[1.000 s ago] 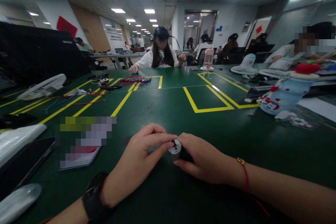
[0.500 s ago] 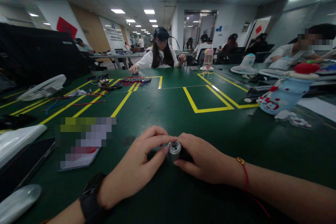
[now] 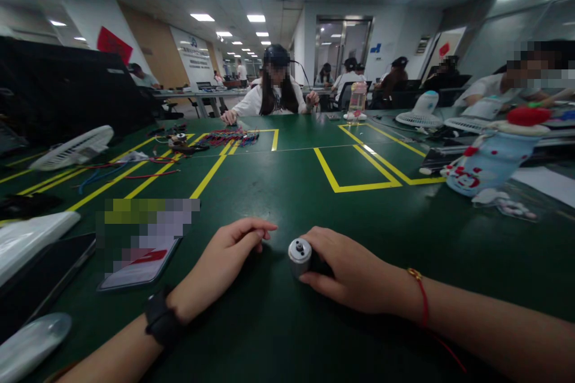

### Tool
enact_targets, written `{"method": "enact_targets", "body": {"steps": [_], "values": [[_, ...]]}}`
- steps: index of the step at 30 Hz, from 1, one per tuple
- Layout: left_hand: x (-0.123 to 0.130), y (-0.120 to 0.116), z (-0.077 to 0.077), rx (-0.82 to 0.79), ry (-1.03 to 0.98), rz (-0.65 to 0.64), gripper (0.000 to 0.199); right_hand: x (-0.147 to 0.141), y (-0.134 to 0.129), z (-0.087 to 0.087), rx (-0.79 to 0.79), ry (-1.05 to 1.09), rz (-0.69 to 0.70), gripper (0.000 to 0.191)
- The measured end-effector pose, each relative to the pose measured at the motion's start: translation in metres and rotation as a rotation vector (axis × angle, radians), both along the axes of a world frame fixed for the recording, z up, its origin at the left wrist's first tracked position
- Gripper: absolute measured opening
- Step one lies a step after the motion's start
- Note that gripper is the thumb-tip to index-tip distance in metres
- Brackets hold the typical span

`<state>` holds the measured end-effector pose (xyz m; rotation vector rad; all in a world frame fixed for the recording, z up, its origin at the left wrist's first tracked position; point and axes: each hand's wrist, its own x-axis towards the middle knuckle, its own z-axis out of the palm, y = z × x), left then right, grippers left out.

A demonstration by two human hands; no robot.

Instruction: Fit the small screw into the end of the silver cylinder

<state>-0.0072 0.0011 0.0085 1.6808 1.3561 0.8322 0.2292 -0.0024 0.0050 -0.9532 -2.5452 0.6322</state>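
A small silver electric motor [image 3: 299, 258] stands upright on the green table, its short shaft and round end face pointing up. My right hand [image 3: 341, 266] is closed on it from the right side, fingers behind and thumb in front. To the left, my left hand [image 3: 236, 251] hovers apart from the motor with the index finger stretched out and the other fingers loosely bent. Nothing shows in the left hand. The far fingers of my right hand are hidden.
Green table [image 3: 251, 185] bears yellow tape lines. A blurred-out card [image 3: 144, 263], a white mouse [image 3: 36, 341] and a black tablet-like slab [image 3: 45, 275] lie left. Wires [image 3: 231, 137] lie farther off. A blue bottle [image 3: 489, 161] stands right. A person [image 3: 276, 84] sits opposite.
My left hand has let go of the motor's left side and moved away to the left. My right hand stays on the motor, which has barely moved.
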Motion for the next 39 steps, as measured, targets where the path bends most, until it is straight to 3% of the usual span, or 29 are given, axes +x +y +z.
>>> {"method": "enact_targets", "body": {"steps": [7,12,17,21,39], "values": [[-0.004,0.007,-0.008,-0.082,-0.172,0.060,0.023,0.002,-0.001,0.001,-0.018,0.001,-0.007,0.025],[-0.001,0.004,-0.005,-0.031,-0.073,0.025,0.024,0.001,0.000,0.001,-0.020,-0.006,-0.008,0.026],[0.006,-0.007,0.003,0.112,0.101,-0.143,0.021,0.001,0.000,0.001,-0.010,0.008,0.008,0.026],[0.012,-0.014,0.010,0.186,0.125,-0.209,0.021,0.001,0.000,0.000,-0.011,0.026,0.005,0.026],[0.027,-0.013,0.017,0.263,0.025,-0.207,0.015,-0.001,0.000,-0.002,0.027,0.020,-0.008,0.024]]}}
